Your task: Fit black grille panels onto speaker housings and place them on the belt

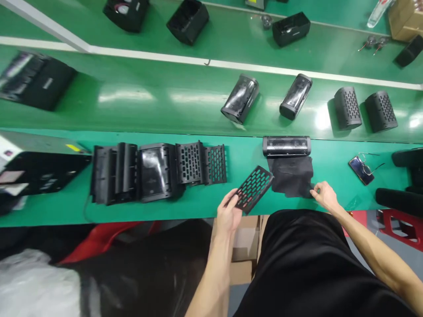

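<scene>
My left hand (230, 210) grips the lower left end of a black perforated speaker grille (254, 187), held tilted above the green bench. Just right of it, a stack of thin black cloth sheets (292, 176) lies flat on the bench. My right hand (324, 196) pinches the lower right corner of a black cloth sheet between thumb and fingers. Directly behind the cloth lies a black speaker body (287, 145) with two round drivers showing through its front.
More grilles (215, 164) and black speaker shells (157, 171) stand in a row at left. Glasses (366, 168) rest on a phone (361, 171) at right. Several speaker housings (240, 99) sit on the shelf behind. A large dark box (42, 171) occupies the far left.
</scene>
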`<state>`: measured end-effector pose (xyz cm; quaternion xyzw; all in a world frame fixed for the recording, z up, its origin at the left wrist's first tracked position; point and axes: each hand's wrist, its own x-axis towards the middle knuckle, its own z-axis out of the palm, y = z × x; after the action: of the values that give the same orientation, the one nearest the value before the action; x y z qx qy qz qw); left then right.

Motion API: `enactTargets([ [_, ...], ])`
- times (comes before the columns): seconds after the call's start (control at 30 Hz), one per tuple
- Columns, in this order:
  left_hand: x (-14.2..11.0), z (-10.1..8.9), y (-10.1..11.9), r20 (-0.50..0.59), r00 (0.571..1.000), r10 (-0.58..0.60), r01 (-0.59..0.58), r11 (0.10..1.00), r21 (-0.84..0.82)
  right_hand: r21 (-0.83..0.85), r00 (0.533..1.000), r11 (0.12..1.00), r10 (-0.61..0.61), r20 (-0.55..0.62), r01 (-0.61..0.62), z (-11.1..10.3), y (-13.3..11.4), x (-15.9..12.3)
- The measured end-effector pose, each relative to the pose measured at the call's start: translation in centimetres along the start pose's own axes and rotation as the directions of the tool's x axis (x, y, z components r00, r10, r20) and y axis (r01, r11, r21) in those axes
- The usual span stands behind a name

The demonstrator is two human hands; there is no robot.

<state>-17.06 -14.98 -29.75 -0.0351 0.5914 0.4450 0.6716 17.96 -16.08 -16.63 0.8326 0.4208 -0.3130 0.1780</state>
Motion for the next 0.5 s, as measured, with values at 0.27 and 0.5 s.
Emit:
enactTargets([
  [0.27, -1.3, 4.0, -4.1, 0.048, 0.981, -0.185, 0.187, 0.982, -0.032, 0.636, 0.971, 0.737, -0.216, -0.099, 0.228, -6.5, -4.4, -4.4],
  [0.5, -3.6, 10.6, -6.4, 0.286, 0.927, -0.245, 0.266, 0.963, -0.036, 0.911, 0.939, 0.409, -0.332, 0.091, 0.056, -8.2, -9.1, -6.3],
])
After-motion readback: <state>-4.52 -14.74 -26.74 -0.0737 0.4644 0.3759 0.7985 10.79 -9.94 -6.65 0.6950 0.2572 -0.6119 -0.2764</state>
